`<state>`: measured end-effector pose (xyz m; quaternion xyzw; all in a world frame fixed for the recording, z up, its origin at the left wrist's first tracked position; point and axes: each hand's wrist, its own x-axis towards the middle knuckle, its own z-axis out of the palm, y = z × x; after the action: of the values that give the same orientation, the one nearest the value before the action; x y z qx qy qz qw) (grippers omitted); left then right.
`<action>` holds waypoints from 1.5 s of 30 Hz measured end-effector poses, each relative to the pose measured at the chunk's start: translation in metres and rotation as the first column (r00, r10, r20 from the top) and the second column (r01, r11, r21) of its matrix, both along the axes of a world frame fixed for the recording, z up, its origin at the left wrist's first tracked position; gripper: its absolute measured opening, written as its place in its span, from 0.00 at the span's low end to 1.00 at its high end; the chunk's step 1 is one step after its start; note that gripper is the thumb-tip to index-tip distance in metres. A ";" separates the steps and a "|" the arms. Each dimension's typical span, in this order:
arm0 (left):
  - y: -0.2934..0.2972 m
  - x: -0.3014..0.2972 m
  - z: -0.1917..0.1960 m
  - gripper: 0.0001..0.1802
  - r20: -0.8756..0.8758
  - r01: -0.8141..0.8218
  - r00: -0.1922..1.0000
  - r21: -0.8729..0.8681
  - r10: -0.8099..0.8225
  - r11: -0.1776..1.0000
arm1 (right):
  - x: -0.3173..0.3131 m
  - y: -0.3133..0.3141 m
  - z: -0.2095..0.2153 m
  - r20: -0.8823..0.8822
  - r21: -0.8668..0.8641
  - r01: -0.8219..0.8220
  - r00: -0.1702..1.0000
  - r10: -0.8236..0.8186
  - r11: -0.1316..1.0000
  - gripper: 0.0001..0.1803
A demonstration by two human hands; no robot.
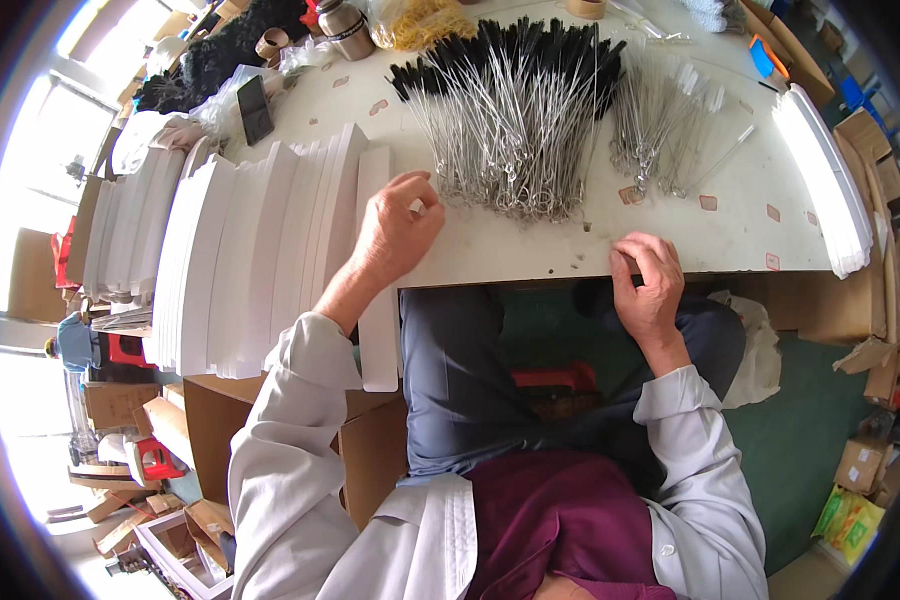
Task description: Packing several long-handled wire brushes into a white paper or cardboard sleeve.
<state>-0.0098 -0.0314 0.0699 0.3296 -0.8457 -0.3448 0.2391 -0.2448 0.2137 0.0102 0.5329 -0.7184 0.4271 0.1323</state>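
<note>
My left hand [400, 228] is held over the table just right of a long, narrow white box [377, 290], fingers curled toward the thumb and nothing visible in them. At the table's front edge, my right hand [651, 285] is loosely closed, also with nothing showing in it. Beyond both hands lies a big heap of thin wire brushes [515, 120], their black bristles pointing away and their looped metal ends toward me. To its right is a smaller bunch of wire brushes with pale bristles [658, 125]. One single pale brush [727, 158] lies apart.
Rows of white boxes [260, 250] stand packed at the left. More long white pieces [823, 180] are stacked at the right edge. A phone [255, 110], a steel flask [346, 30] and an orange-and-blue tape dispenser [769, 62] sit farther back. Cardboard boxes [215, 425] stand below left.
</note>
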 end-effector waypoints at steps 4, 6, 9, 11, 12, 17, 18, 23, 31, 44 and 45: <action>0.014 -0.007 0.004 0.06 0.016 0.084 0.996 0.036 -0.084 0.996 | -0.001 -0.003 0.005 0.059 -0.002 -0.023 0.998 0.023 1.000 0.04; 0.014 -0.004 0.001 0.06 0.013 0.140 0.990 -0.009 -0.140 0.990 | 0.006 -0.015 0.021 0.029 -0.060 -0.110 0.993 0.112 0.992 0.06; 0.016 0.003 0.000 0.06 0.132 0.200 0.973 -0.084 -0.188 0.976 | 0.017 -0.036 0.045 -0.047 -0.081 -0.201 0.979 0.198 0.976 0.07; 0.017 0.009 -0.002 0.07 0.167 0.200 0.970 -0.150 -0.174 0.968 | 0.026 -0.055 0.055 -0.107 -0.087 -0.306 0.949 0.297 0.948 0.10; 0.016 0.009 -0.001 0.07 0.163 0.199 0.971 -0.146 -0.175 0.969 | 0.030 -0.063 0.055 -0.130 -0.057 -0.330 0.938 0.320 0.942 0.11; -0.005 0.000 -0.001 0.09 0.081 0.026 0.996 -0.038 -0.023 0.999 | 0.051 -0.096 0.062 -0.164 0.099 -0.415 0.889 0.427 0.904 0.15; -0.008 -0.003 -0.002 0.09 0.076 0.026 0.997 -0.035 -0.024 0.999 | 0.053 -0.102 0.060 -0.174 0.119 -0.442 0.872 0.457 0.889 0.17; -0.023 -0.014 -0.016 0.10 0.243 0.228 0.961 -0.430 -0.131 0.873 | 0.062 -0.125 0.041 -0.197 0.255 -0.439 0.849 0.491 0.862 0.17; -0.028 -0.016 -0.020 0.05 0.371 0.403 0.905 -0.585 -0.209 0.704 | 0.055 -0.131 0.027 -0.243 0.182 -0.392 0.871 0.427 0.902 0.13; -0.029 -0.010 0.016 0.06 0.008 0.066 0.998 -0.206 -0.066 0.976 | 0.065 -0.138 0.035 -0.352 0.169 -0.411 0.824 0.444 0.896 0.16; -0.030 -0.010 0.022 0.06 -0.052 0.029 0.998 -0.154 -0.037 0.988 | 0.064 -0.138 0.035 -0.353 0.166 -0.407 0.826 0.440 0.898 0.16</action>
<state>-0.0194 -0.0609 0.0916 0.2868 -0.8682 -0.2917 0.2809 -0.1804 0.0754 0.0448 0.7567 -0.5596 0.3033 0.1493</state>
